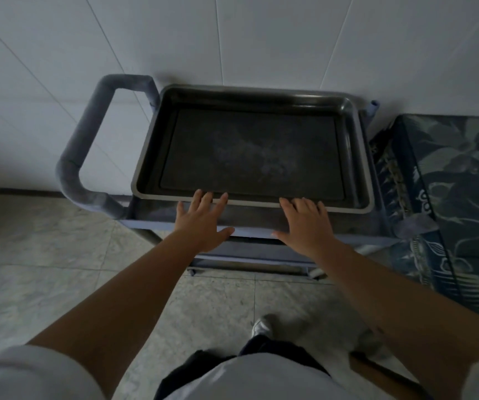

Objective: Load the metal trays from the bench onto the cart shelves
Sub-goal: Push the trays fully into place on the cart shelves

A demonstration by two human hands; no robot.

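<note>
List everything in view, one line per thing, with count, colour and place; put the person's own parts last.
metal tray: one, dark grey, on the cart's top shelf.
cart: one, blue-grey, against the wall.
cart handle: one, grey, padded, left end of the cart.
patterned cloth: one, dark blue floral, right of the cart.
wall: white panels, behind the cart.
floor: pale tiles, below.
shoe: one, light, on the floor.
left hand: open, fingertips at the tray's near rim.
right hand: open, fingertips at the tray's near rim.

Dark rectangular metal tray (pixel 255 148), empty, lying flat on top shelf of grey cart (pixel 157 222)
</note>
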